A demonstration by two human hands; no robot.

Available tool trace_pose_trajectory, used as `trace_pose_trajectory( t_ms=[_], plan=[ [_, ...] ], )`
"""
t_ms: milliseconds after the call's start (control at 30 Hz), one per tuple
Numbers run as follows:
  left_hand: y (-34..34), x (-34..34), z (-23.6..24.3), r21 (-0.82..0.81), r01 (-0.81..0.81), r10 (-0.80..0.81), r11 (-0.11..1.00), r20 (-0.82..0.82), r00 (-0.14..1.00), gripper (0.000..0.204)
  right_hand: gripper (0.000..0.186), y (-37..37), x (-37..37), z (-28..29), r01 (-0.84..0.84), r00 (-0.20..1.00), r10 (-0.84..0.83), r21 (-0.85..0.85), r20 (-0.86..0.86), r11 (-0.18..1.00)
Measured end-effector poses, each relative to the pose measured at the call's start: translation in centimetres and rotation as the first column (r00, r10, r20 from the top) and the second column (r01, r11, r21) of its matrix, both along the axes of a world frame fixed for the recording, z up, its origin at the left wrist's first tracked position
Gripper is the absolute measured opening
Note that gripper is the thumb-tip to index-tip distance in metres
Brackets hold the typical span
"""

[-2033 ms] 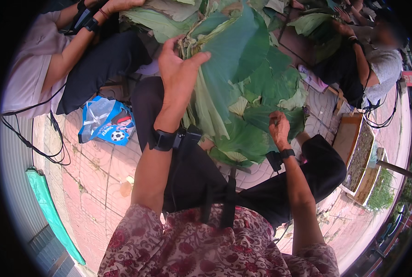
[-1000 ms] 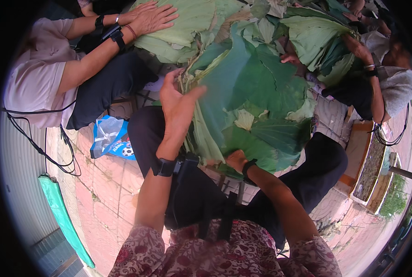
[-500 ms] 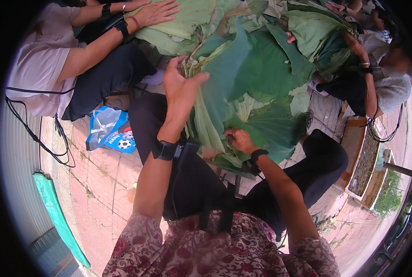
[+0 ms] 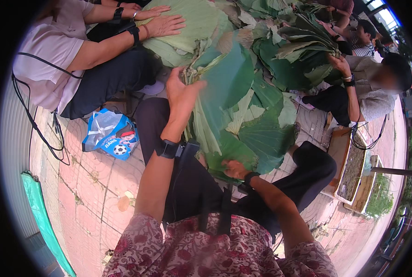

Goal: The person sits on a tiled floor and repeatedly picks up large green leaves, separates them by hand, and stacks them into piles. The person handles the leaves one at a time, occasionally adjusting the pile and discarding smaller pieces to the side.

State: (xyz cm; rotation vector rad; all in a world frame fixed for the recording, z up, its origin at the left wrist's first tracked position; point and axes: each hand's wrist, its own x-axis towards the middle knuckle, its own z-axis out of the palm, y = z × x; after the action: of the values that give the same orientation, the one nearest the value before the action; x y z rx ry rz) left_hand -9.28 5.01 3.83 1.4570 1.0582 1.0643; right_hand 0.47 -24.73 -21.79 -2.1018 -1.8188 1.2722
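A layered stack of large green lotus leaves (image 4: 231, 85) lies before me, over my knees. Gathered, paler leaf edges at its left side are in my left hand (image 4: 180, 94), fingers wrapped behind them and thumb sticking out across the front. My right hand (image 4: 236, 169), slightly blurred, is closed with curled fingers at the near edge of a lower lotus leaf (image 4: 238, 150). Broad radiating veins show on the leaf (image 4: 268, 138) just beyond it.
At left, a person's hands (image 4: 164, 25) press flat on paler leaves. At right, another person's hand (image 4: 340, 64) holds a leaf bundle (image 4: 307, 39). A blue bag (image 4: 111, 134) sits on the paving by my left knee; planter boxes (image 4: 354, 177) stand at right.
My right hand has drawn back toward me, to the leaf's near edge. My left hand keeps its hold. The right-hand person's leaf bundle has shifted, and the whole view has tilted slightly.
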Motion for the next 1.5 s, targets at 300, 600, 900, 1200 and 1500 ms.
trace_pose_trajectory(
  t_ms=[300, 600, 900, 1200, 1500],
  plan=[
    [-0.8, -0.6, 1.6, -0.134, 0.075, -0.067, 0.988, 0.067, 0.995, 0.063, 0.044, 3.1, -6.0, -2.3, -0.418, 0.903, 0.394, 0.138, 0.171, 0.898],
    [-1.3, 0.2, 1.5, -0.155, 0.123, -0.121, 0.980, 0.025, 0.992, 0.062, 0.036, 5.6, -5.9, -4.1, -0.220, 0.959, 0.203, 0.070, 0.196, 0.973],
    [-2.1, 1.2, 2.1, -0.130, 0.154, -0.154, 0.979, 0.008, 0.988, 0.062, 0.032, 4.4, -5.8, -4.0, -0.159, 0.964, 0.135, 0.090, 0.231, 0.983],
    [-2.4, 0.9, 2.0, -0.056, 0.139, -0.141, 0.989, -0.026, 0.990, 0.061, 0.023, 6.9, -0.9, 4.8, -0.098, 0.960, 0.084, 0.039, 0.267, 0.994],
    [-1.8, 1.1, 1.7, -0.118, 0.102, -0.080, 0.988, 0.175, 0.981, 0.059, 0.025, 6.8, 14.5, 17.0, 0.199, 0.909, -0.281, 0.275, 0.306, 0.941]
  ],
)
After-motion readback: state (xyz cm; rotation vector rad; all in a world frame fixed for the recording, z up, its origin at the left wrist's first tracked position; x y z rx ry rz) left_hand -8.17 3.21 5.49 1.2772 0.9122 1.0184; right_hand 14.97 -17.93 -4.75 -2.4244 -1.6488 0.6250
